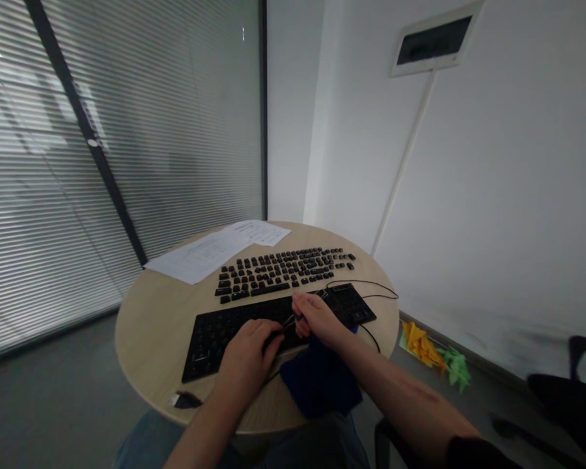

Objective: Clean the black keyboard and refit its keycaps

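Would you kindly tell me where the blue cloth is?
In the head view, the blue cloth lies right of centre by the near edge of the round table, on the near side of the right hand and black keyboard.

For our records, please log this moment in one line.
left hand, right hand: thin object between; keyboard: beneath; keycaps: spread beyond

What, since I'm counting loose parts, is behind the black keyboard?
Rows of loose keycaps, then papers farther back. The right hand covers some of the black keyboard; anything under the papers is hidden.

The keyboard (pixel 219 332) looks matt plastic, the tabletop (pixel 151 332) smooth wood.
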Motion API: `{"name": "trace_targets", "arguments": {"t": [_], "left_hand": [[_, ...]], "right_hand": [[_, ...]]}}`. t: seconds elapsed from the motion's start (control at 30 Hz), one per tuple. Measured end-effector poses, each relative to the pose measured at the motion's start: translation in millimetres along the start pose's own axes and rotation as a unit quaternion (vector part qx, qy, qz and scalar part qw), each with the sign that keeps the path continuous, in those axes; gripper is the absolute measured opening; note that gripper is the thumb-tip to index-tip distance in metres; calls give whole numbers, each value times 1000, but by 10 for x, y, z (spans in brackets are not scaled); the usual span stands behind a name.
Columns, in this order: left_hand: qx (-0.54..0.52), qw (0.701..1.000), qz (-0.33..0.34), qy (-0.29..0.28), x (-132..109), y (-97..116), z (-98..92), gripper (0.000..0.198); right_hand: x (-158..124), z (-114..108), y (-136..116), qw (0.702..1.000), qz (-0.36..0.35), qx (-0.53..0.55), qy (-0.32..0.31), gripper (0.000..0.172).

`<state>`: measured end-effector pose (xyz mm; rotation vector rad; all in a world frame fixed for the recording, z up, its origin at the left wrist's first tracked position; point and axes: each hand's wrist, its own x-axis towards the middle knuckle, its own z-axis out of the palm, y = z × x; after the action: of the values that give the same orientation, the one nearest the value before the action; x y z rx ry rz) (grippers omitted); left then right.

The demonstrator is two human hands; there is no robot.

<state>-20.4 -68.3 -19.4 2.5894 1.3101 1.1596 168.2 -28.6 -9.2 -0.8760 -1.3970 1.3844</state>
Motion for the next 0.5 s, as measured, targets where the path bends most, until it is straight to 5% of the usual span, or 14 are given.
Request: {"name": "trace_targets", "arguments": {"t": [0.5], "left_hand": [[-27, 999, -29, -25, 22, 13, -24, 15]], "right_hand": [[-75, 18, 41, 996, -41, -72, 20, 58]]}}
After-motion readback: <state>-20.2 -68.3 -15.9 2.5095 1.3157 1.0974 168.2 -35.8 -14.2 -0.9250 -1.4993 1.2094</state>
